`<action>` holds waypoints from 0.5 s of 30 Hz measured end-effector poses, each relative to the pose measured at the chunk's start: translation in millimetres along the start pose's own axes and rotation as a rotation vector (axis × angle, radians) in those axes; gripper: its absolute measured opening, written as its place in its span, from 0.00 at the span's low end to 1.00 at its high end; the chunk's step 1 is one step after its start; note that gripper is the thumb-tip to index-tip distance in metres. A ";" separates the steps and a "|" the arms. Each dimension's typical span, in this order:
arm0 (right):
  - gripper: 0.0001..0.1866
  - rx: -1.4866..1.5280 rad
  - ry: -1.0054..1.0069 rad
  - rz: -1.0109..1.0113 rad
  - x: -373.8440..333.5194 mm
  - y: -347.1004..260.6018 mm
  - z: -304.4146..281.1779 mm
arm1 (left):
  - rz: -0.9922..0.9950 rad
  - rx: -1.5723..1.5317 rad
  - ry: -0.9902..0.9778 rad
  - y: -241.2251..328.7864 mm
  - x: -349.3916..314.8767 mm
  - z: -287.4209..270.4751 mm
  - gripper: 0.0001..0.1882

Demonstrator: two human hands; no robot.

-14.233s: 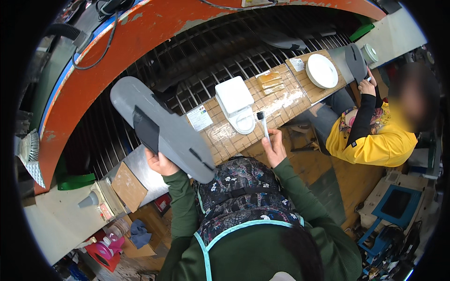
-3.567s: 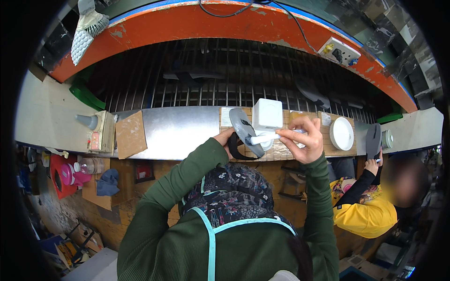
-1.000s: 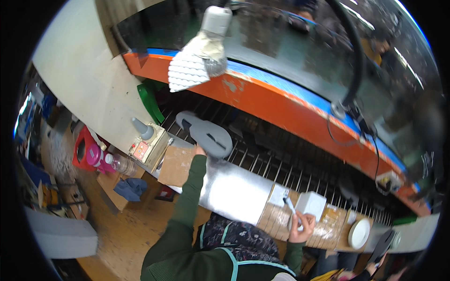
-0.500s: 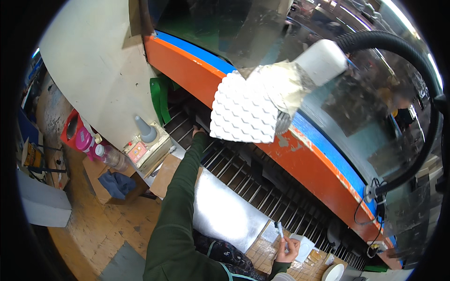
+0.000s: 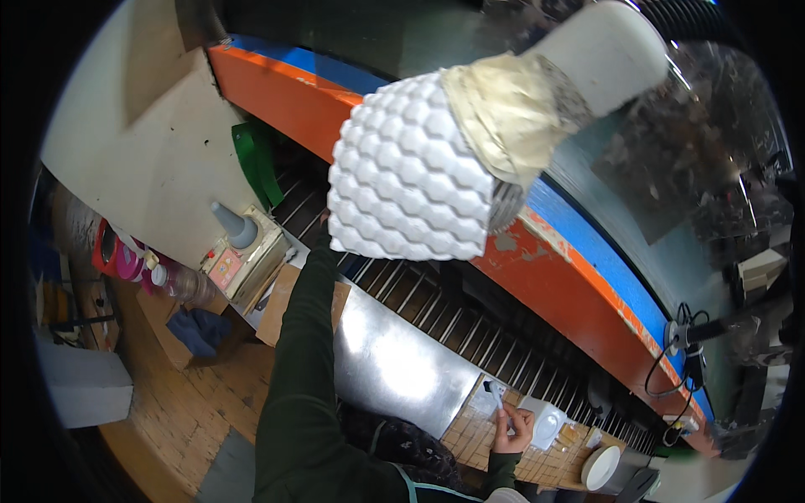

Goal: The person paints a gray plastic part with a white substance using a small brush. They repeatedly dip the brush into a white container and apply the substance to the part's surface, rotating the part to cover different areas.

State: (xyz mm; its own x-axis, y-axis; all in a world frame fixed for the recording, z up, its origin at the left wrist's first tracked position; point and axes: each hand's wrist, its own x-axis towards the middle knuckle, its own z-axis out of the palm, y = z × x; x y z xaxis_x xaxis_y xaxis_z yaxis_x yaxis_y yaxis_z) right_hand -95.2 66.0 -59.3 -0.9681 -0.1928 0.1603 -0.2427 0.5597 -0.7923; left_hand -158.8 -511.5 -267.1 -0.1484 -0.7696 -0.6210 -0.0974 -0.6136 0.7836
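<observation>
My left arm in a dark green sleeve stretches forward to the dark metal rack (image 5: 402, 291). Only a sliver of my left hand (image 5: 324, 218) shows, because a white bumpy padded lamp-like head (image 5: 411, 172) covers the rest; its fingers are hidden. Lower right, my right hand (image 5: 512, 431) pinches a small whitish stick with a black end (image 5: 497, 396) between thumb and fingers. It is over a wood-patterned board (image 5: 471, 429), beside a white tray with a round hollow (image 5: 548, 426).
An orange and blue machine frame (image 5: 579, 289) runs diagonally behind the rack. A shiny metal sheet (image 5: 402, 356) lies in front of it. A white bowl (image 5: 600, 468) sits at lower right. To the left are a box with a grey cone (image 5: 233, 225), a bottle (image 5: 180, 281) and a cardboard box (image 5: 163, 327).
The view has shifted, so the padded head looms larger and hides more of my left hand. My right hand keeps its pinch on the small stick.
</observation>
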 end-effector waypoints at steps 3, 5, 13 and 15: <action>0.06 -0.020 -0.004 -0.030 -6.4 3.8 -4.3 | -0.004 -0.031 0.003 -3.1 -4.2 -4.7 0.22; 0.07 -0.012 0.003 -0.006 -11.6 7.1 -8.0 | 0.000 -0.045 0.006 -3.3 -4.0 -4.4 0.23; 0.06 -0.061 0.047 0.043 -26.4 14.9 -21.4 | 0.002 -0.117 0.018 -2.5 6.5 9.5 0.26; 0.06 -0.066 0.063 0.041 -28.3 14.4 -24.6 | -0.007 -0.157 0.023 -1.4 9.7 9.2 0.27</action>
State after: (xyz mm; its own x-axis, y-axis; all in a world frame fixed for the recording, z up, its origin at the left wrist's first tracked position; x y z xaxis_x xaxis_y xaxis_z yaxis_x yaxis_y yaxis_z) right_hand -72.9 99.3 -60.7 -0.9789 -0.1184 0.1668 -0.2041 0.6187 -0.7587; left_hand -169.1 -516.5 -274.1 -0.1253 -0.7683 -0.6277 0.0571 -0.6373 0.7685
